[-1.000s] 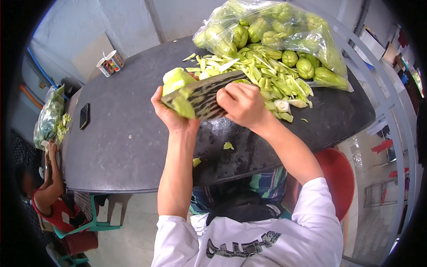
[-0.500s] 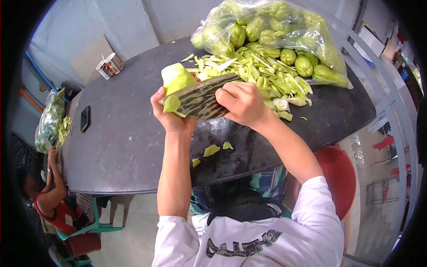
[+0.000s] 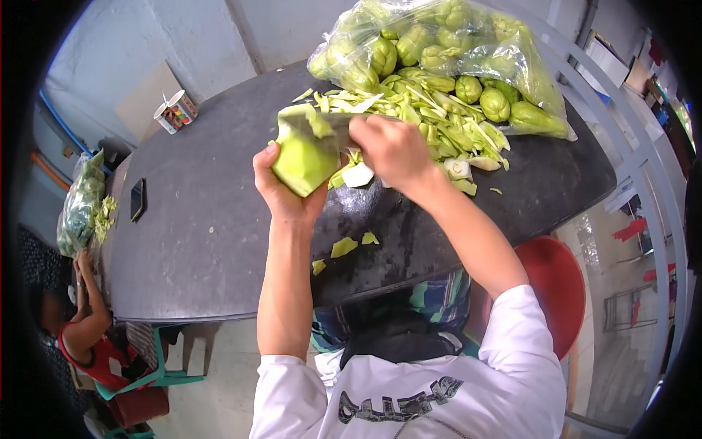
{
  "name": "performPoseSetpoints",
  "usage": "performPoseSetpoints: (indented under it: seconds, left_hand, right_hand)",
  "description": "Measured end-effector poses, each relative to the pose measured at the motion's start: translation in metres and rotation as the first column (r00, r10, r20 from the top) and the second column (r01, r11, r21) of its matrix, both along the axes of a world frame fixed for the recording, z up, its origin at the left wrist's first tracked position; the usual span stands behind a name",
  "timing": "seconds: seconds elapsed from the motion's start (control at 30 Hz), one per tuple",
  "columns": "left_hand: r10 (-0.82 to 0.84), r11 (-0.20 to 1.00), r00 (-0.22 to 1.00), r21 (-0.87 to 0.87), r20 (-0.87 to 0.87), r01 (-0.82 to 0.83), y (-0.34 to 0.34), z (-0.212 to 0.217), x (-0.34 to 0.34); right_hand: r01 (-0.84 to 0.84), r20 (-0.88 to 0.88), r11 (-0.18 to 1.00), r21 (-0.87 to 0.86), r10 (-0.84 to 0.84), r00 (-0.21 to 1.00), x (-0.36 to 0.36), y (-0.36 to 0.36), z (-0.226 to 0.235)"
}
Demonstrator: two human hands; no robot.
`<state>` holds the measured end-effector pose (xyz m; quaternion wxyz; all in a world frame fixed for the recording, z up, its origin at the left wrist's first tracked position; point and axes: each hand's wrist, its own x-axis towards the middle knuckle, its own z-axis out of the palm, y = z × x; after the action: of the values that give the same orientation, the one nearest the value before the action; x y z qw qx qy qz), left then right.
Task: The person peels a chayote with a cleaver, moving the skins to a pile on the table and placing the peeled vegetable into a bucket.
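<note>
My left hand is closed around the lower side of a pale green, peeled chayote, holding it above the table. In my right hand is a knife, its broad blade smeared by motion and lying against the top of the chayote. The knife's handle is hidden inside my fist. Close behind the hands spreads a heap of light green peelings. A white-faced cut piece lies below the blade.
A clear plastic bag of whole chayotes stands at the far right of the dark table. Paper cups and a phone rest at the left. Another person works beside a bag of greens. A red stool is at right.
The knife has gone from across the front of the chayote to its far, upper side, with its blade turned. More of the chayote's peeled face shows.
</note>
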<state>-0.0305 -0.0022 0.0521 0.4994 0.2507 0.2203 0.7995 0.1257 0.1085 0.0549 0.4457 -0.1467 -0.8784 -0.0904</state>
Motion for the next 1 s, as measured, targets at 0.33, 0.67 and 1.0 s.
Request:
performPoseSetpoints:
  seconds: [0.33, 0.67, 1.0]
  left_hand:
    - [0.019, 1.0, 0.948, 0.013, 0.317, -0.025, 0.008, -0.003, -0.012]
    - [-0.13, 0.985, 0.963, 0.139, 0.236, 0.099, 0.011, -0.02, -0.017]
    - [0.232, 0.972, 0.944, -0.094, 0.236, -0.215, 0.0, 0.013, -0.008]
  right_hand:
    - [0.135, -0.086, 0.99, -0.028, -0.137, 0.987, 0.012, 0.01, -0.009]
    - [-0.072, -0.108, 0.922, 0.381, 0.122, 0.987, -0.015, -0.035, -0.004]
    - [-0.003, -0.066, 0.99, 0.144, 0.012, 0.998, 0.003, -0.003, -0.01]
